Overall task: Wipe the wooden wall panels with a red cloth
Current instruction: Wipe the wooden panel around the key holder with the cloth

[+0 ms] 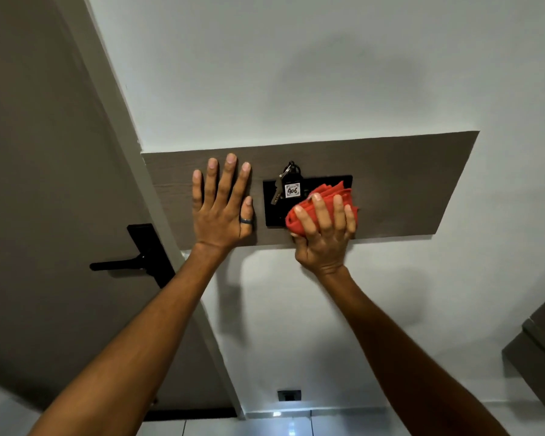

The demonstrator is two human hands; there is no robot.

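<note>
Red cloth (323, 201) sits bunched under the right hand (323, 234), whose fingers curl over the folds and clamp them against the wall. The wad is gathered rather than spread flat, which gives the palm a firm pad to push with and keeps loose edges from trailing. It lies at the lower right corner of the black wall plate (274, 212), overlapping both the plate and the wooden wall panel (406, 187) around it.

The left hand (222, 209) lies flat on the panel just left of the plate, fingers spread and straight, holding nothing (a dark ring shows on one finger). Judged from its posture, it serves as a brace that steadies the body while the other arm works at reach.

A key with tag (291, 187), marked 406, hangs from the upper part of the plate, just beside the cloth. The cloth is kept low on the plate, which probably avoids snagging the key ring.

The panel is a horizontal strip on a white wall (296, 73), ending near a door frame at the left. A black door handle (132, 259) sits well apart on the door (44, 152).

Progress cannot be read from the surface. The long stretch of panel to the right of the cloth is the likely next area.
</note>
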